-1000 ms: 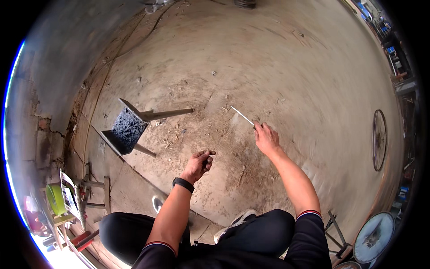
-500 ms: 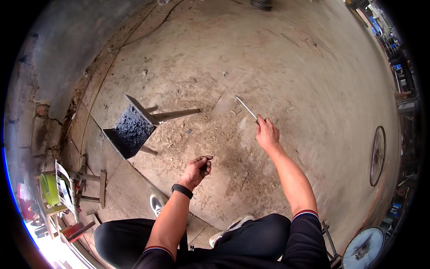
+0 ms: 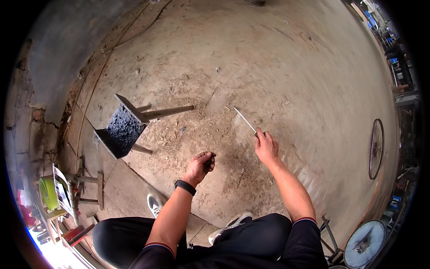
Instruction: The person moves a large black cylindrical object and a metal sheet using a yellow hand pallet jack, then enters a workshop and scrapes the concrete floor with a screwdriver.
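Observation:
My right hand (image 3: 267,147) is closed around the dark handle of a screwdriver (image 3: 245,119). Its long bright shaft points forward and to the left, the tip over the floor. My left hand (image 3: 200,167), wearing a black wristband (image 3: 185,187), is held nearer to me with the fingers curled in. Something dark shows at its palm, but I cannot make out whether it is an object. To the left, a stool-like wooden piece (image 3: 121,127) with legs lies on its side, its inner face rough and blue-black.
Shavings and bits of debris (image 3: 233,175) litter the floor ahead. A spoked wheel (image 3: 376,149) lies at the right, with a round pale-blue disc (image 3: 365,244) nearer me. Lower left are a small wooden frame (image 3: 100,190) and a green round item (image 3: 48,193). A cord (image 3: 92,96) runs along the left.
The view has shifted slightly, moving the tipped stool-like piece left in the picture. My left hand has come a little forward and right. The screwdriver's tip sits lower in the picture.

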`<state>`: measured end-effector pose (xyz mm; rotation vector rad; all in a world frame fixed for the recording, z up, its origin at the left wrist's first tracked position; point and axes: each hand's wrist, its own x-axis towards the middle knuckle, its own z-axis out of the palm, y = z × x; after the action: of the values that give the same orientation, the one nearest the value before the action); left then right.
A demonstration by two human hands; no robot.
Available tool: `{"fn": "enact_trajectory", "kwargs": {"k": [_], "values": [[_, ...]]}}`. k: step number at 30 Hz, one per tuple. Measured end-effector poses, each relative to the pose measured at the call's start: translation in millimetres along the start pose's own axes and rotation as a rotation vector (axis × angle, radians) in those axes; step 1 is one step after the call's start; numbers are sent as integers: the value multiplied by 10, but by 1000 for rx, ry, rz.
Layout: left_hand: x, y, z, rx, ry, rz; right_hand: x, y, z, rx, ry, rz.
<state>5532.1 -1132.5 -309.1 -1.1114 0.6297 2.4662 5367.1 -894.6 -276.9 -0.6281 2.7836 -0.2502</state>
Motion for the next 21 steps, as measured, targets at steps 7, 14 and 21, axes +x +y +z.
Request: {"fn": "enact_trajectory", "kwargs": {"k": [7, 14, 21], "values": [[64, -27, 76, -82, 17, 43, -538, -34, -235, 143, 40, -192], [230, -64, 427, 442, -124, -73, -1249, -52, -679, 14, -10, -467], [176, -186, 350, 930, -269, -91, -1198, 38, -870, -63, -110, -568]]}}
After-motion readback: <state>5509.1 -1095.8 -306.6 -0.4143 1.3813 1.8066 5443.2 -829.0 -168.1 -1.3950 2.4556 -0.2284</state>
